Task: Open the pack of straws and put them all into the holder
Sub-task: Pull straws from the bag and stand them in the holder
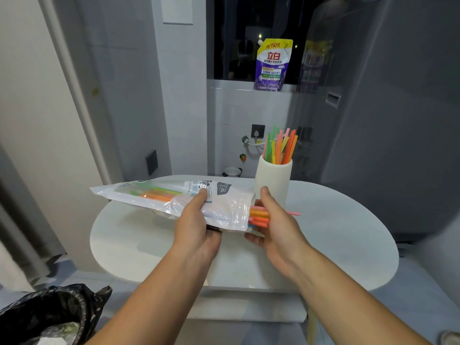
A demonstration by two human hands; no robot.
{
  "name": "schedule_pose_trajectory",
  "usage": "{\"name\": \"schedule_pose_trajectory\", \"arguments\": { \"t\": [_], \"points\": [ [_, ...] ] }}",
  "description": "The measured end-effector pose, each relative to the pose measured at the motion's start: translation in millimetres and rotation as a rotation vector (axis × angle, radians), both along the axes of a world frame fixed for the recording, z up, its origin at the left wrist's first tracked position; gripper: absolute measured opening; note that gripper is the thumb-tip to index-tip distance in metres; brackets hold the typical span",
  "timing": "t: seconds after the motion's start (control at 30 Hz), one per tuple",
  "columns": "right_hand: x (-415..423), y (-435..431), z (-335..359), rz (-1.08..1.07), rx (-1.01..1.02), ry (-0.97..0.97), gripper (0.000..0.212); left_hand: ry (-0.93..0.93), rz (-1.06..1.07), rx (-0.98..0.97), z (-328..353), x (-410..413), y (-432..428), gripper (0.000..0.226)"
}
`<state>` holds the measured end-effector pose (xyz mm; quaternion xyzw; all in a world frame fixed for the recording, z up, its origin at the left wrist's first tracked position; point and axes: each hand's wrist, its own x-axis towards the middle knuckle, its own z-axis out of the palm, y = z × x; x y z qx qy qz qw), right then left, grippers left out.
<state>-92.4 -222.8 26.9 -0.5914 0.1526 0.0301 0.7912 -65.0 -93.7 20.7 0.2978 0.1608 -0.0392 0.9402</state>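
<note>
**Straws gripped at the mouth of the pack**

The pack of straws (174, 202) is held roughly level above the round white table (336, 232), its open end turned toward the right. It is clasped by the left hand (196, 225) around the middle, the thumb laid on the printed top face and the fingers hidden beneath. A bundle of straws (260, 216) juts out of the open end, and it is enclosed by the right hand (276, 225), thumb above and fingers below (one pink straw pokes out past the fingers to the right). More straws are seen through the clear film toward the far left end of the pack, well away from either grip. Just behind the right hand a ribbed white holder (272, 180) stands upright on the table, and a cluster of coloured straws is already stood in it, fanned out above its rim.
</note>
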Motion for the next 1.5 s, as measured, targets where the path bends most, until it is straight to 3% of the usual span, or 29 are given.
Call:
{"name": "schedule_pose_trajectory", "arguments": {
  "t": [0.1,0.17,0.27,0.37,0.47,0.73,0.93,1.13,1.3,1.5],
  "points": [
    [-5,-10,5,-0.005,0.105,-0.008,0.062,0.016,0.042,-0.020,2,5,9,0.035],
    [-10,-15,5,-0.062,0.092,-0.071,0.052,0.023,0.070,-0.044,1,9,17,0.037],
    [-14,-14,0,-0.142,-0.208,-0.190,0.024,0.020,0.074,-0.034,0,11,18,0.037],
    [-15,-12,-6,-0.092,-0.485,-0.265,0.029,0.001,0.062,0.010,0,8,10,0.037],
    [-15,-10,-9,-0.024,-0.593,-0.301,0.039,-0.028,0.053,0.047,-4,6,5,0.038],
    [-12,-29,-3,0.044,-0.681,-0.347,0.020,-0.022,0.087,0.048,-3,11,14,0.039],
    [-12,-58,3,0.040,-0.563,-0.319,0.022,0.011,0.094,0.042,-4,13,20,0.038],
    [-14,-43,-1,-0.067,-0.142,-0.216,0.023,0.015,0.091,0.049,-6,14,16,0.039],
    [-11,-43,1,-0.141,-0.233,-0.287,0.016,0.023,0.085,0.047,-4,13,16,0.037],
    [-7,-57,1,-0.189,-0.118,-0.282,0.020,0.035,0.079,0.046,-3,13,18,0.037]
  ]
}}
